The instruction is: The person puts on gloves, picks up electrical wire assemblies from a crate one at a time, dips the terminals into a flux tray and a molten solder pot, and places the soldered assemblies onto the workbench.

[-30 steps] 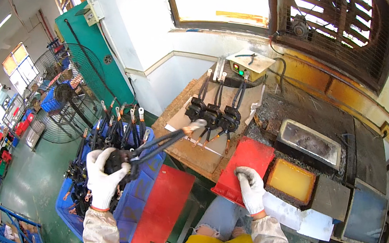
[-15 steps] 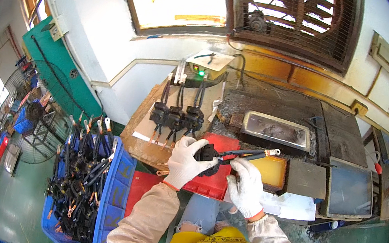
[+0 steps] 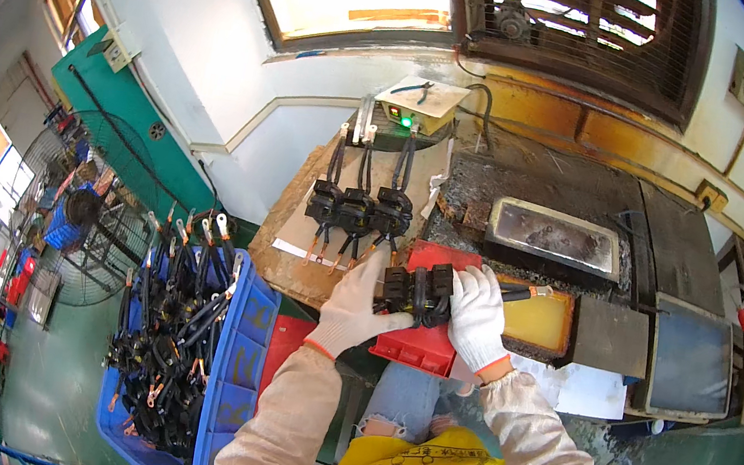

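Note:
Over a red tray point(image 3: 416, 353) I hold a black wound coil point(image 3: 418, 294) with thick black cable leads, between both white-gloved hands. My left hand point(image 3: 353, 307) grips its left side, thumb along the bottom edge. On the coil's right side my right hand point(image 3: 478, 318) is closed, fingers over the end. A lead with a metal lug point(image 3: 536, 293) sticks out to the right past that hand. Three similar coils point(image 3: 356, 211) lie in a row on the board beyond my left hand, leads pointing away and short copper ends toward me.
At left, a blue crate point(image 3: 226, 374) is heaped with similar coils. Right of the red tray sits a yellow-filled pan point(image 3: 539, 322); behind it is a metal-rimmed rectangular pot point(image 3: 556, 239). A box with a green light point(image 3: 420, 105) stands at the back. White paper point(image 3: 575, 388) lies near the bench's front edge.
The coil has been turned, so its wound side faces up and the leads shift toward the right. My right hand has moved from the leads onto the coil body. The whole view has shifted slightly.

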`<state>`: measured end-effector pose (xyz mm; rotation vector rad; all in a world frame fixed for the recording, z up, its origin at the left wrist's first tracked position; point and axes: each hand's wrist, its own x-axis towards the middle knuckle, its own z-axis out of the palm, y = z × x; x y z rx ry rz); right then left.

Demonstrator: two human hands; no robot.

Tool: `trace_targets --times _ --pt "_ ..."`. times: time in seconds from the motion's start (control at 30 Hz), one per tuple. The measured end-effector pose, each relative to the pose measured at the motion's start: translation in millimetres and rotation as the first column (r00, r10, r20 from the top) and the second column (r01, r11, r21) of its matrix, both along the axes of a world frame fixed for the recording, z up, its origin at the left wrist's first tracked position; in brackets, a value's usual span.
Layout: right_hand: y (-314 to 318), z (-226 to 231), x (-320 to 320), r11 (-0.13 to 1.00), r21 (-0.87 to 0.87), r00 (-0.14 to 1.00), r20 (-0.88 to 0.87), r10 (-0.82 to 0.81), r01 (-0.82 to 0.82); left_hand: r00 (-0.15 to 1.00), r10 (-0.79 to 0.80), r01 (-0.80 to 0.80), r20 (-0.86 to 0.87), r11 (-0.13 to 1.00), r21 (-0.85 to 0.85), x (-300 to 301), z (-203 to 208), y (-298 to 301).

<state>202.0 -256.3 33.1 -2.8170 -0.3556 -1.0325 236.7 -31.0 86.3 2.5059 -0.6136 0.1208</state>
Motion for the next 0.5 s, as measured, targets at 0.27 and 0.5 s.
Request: trace_targets --times 0.27,0.5 --pt "-1 -5 3 0.999 -0.006 0.997 0.067 -0.034 0.034 0.851 -0.21 -0.072 -0.481 0.861 -0.504 14 0 -25" --pt "-1 -6 12 0.997 0.046 0.996 0.072 -0.059 0.055 0.945 -0.146 0.049 -0.294 0.948 -0.313 10 -33 -27"
